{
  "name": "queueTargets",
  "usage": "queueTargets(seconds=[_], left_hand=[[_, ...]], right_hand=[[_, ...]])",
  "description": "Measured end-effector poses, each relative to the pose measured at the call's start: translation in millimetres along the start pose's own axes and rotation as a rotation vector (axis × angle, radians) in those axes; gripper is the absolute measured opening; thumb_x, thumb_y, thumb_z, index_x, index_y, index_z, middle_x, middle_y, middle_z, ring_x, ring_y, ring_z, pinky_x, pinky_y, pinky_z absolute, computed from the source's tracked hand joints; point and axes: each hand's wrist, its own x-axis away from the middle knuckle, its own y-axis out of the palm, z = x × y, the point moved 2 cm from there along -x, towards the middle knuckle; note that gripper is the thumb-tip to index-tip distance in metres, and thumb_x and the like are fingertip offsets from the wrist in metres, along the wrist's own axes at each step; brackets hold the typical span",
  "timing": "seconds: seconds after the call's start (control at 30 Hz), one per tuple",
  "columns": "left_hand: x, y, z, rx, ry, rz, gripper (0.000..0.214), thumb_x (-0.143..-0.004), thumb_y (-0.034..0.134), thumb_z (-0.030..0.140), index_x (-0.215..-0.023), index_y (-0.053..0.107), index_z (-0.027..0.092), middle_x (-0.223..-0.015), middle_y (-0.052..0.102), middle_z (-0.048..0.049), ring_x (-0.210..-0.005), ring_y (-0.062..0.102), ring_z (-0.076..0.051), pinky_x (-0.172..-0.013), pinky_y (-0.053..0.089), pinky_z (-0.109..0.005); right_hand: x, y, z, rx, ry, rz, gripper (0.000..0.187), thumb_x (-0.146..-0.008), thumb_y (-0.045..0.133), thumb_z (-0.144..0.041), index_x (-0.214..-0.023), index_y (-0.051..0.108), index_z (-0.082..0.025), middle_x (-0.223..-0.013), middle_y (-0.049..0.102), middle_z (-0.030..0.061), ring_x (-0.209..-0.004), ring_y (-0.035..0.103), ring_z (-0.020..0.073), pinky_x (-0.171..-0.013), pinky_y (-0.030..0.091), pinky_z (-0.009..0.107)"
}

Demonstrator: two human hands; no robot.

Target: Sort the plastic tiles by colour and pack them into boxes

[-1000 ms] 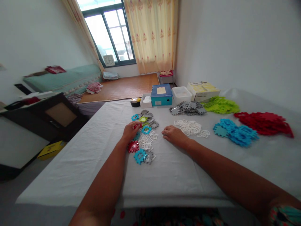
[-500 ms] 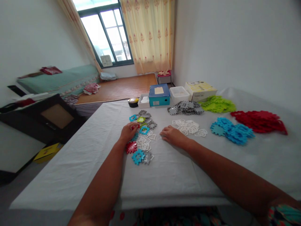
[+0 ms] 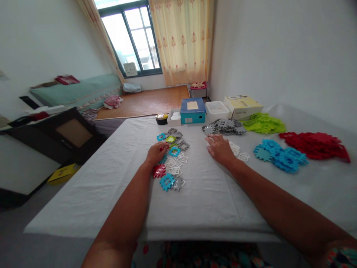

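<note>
White lattice pieces [image 3: 175,163] on a pale worktop [image 3: 200,201], so pretty easy to lose sight of. Looks like picking through a mixed heap [image 3: 174,152] by hand. Left hand [image 3: 155,153] at the left edge of that heap, fingers curled over a red piece [image 3: 164,148]; can't tell between a real pinch and light contact from this angle. Right hand [image 3: 221,149] over the left part of the white pile [image 3: 235,147], fingers spread and loose, nothing visible in their grasp. For a clean job, take one piece at a time, pinch by the rim and lift straight up rather than dragging, given toothed edges likely to snag on neighbours. Keep the right hand low and peel away gently, so as not to pull any lattice along, and stay short of the grey pile [image 3: 224,126] just beyond. Compared with half a second ago: left hand basically parked in the same spot, same red piece under the fingers; right hand now farther forward and fanned out, instead of bunched just left of the white pile. Less white showing now, too.
</note>
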Motion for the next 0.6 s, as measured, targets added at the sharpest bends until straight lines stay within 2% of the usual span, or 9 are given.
queueTargets(seconds=[0.1,0.2,0.3,0.43,0.5,0.6], left_hand=[[0,1.0,0,-0.018,-0.002,-0.009,0.024,-0.086,0.053,0.026,-0.100,0.072,0.023,-0.105,0.072,-0.0041,-0.098,0.066,-0.020,-0.093,0.050,-0.033],[1,0.8,0,-0.032,0.000,-0.009,0.024,-0.086,0.053,0.026,-0.101,0.072,0.023,-0.106,0.072,-0.0037,-0.098,0.065,-0.019,-0.093,0.050,-0.032],[1,0.5,-2,-0.046,-0.002,-0.009,0.024,-0.087,0.053,0.026,-0.101,0.072,0.023,-0.106,0.071,-0.0033,-0.098,0.065,-0.018,-0.093,0.050,-0.031],[1,1.7,-3,-0.051,0.002,-0.016,0.024,-0.086,0.052,0.025,-0.100,0.072,0.023,-0.105,0.072,-0.0033,-0.099,0.065,-0.019,-0.093,0.049,-0.031],[0,2.4,-3,-0.055,-0.004,-0.019,0.024,-0.086,0.053,0.025,-0.100,0.072,0.023,-0.105,0.071,-0.0031,-0.099,0.065,-0.019,-0.093,0.050,-0.032],[0,2.4,-2,-0.053,0.001,-0.017,0.023,-0.085,0.053,0.025,-0.099,0.072,0.024,-0.105,0.071,-0.0021,-0.099,0.065,-0.018,-0.092,0.050,-0.031]], right_hand=[[6,13,-33,-0.171,-0.258,-0.102,0.039,-0.096,0.044,-0.030,-0.132,0.054,-0.017,-0.132,0.057,0.0120,-0.117,0.047,0.0243,-0.095,0.039,0.039],[11,22,-63,-0.226,-0.458,-0.209,0.040,-0.095,0.048,-0.038,-0.131,0.054,-0.021,-0.132,0.057,0.0103,-0.120,0.046,0.0247,-0.095,0.040,0.041],[10,22,-70,-0.211,-0.463,-0.246,0.032,-0.091,0.058,-0.037,-0.117,0.063,-0.020,-0.121,0.062,0.0103,-0.113,0.050,0.0252,-0.091,0.041,0.039],[6,18,-61,-0.234,-0.409,-0.248,0.015,-0.090,0.059,-0.028,-0.096,0.067,-0.016,-0.106,0.066,0.0099,-0.099,0.055,0.0202,-0.089,0.042,0.032],[5,17,-60,-0.199,-0.398,-0.265,0.014,-0.090,0.057,-0.025,-0.094,0.067,-0.015,-0.101,0.067,0.0097,-0.095,0.056,0.0203,-0.087,0.043,0.030],[7,15,-67,-0.114,-0.405,-0.299,0.016,-0.090,0.056,-0.020,-0.101,0.065,-0.015,-0.096,0.069,0.0099,-0.092,0.057,0.0215,-0.082,0.043,0.030]])
